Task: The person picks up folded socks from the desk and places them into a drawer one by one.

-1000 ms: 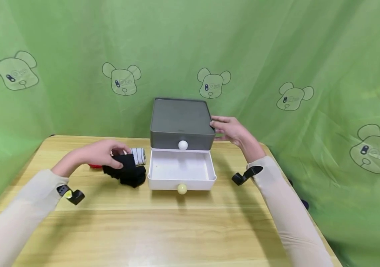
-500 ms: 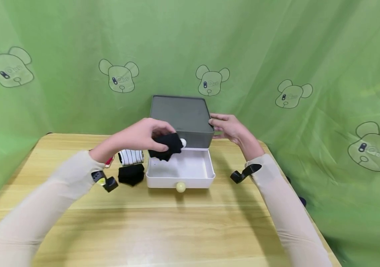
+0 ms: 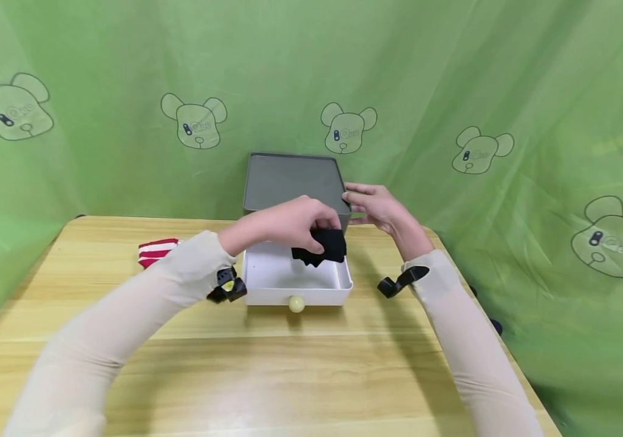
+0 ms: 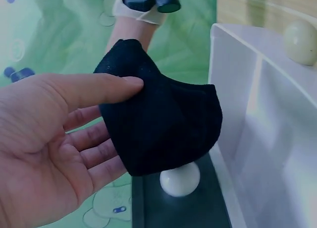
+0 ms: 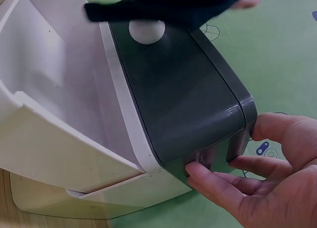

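Observation:
My left hand pinches a folded black sock between thumb and fingers, above the pulled-out white drawer. In the left wrist view, the thumb lies across the sock and the other fingers stay behind it. My right hand rests its fingers against the right side of the small drawer box, near its dark grey top. The right wrist view shows these fingertips touching the grey side wall. A white knob marks the closed upper drawer; my left hand covers it in the head view.
A red-and-white striped folded sock lies on the wooden table, left of the box. My left forearm hides the area beside it. A pale yellow knob projects from the drawer's front. Behind hangs a green curtain.
My left hand has lifted the black sock from the pile at the left and carried it right, over the open drawer. My right hand has stayed at the box's side.

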Motion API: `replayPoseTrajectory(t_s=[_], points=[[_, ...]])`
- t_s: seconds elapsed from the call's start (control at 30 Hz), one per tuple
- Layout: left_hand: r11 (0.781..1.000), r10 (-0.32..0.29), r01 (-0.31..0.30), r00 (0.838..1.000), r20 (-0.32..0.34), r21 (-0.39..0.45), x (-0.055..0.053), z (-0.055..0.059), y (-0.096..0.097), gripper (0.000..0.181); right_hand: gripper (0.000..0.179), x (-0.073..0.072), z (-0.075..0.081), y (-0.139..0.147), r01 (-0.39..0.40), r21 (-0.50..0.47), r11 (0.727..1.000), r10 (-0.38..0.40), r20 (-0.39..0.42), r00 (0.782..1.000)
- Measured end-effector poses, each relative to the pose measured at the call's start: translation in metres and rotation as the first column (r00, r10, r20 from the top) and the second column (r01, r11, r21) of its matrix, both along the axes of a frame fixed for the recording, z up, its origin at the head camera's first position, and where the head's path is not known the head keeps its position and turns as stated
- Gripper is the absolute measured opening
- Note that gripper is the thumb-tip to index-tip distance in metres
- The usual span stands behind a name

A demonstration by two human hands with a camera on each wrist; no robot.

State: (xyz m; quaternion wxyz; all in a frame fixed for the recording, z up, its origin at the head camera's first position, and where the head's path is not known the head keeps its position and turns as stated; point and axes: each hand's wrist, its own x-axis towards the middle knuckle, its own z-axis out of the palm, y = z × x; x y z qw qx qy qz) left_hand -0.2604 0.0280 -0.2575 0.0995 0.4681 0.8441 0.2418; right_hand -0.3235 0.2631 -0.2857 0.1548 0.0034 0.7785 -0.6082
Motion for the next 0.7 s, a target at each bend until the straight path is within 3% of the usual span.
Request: replayPoseTrajectory(t_s=[0.3,0.53,0.7], points=[[0.99,-0.02,0.01,0.998,-0.067,-0.138,-0.002,-0.021,0.025,0.033,0.057,0.001,-0.001,0.0,0.001,-0.008,1.0,-0.001,-0.001,1.0],[0.959,-0.028,0.005,0.996,-0.079,-0.282,-0.003,-0.038,0.039,0.038,0.056,0.002,-0.001,-0.001,0.005,-0.01,1.0,-0.005,0.0,1.0],[0.944,-0.021,-0.013,0.995,-0.099,-0.329,-0.003,-0.044,0.045,0.036,0.057,0.0,0.0,0.0,-0.001,-0.018,1.0,0.001,-0.008,1.0]])
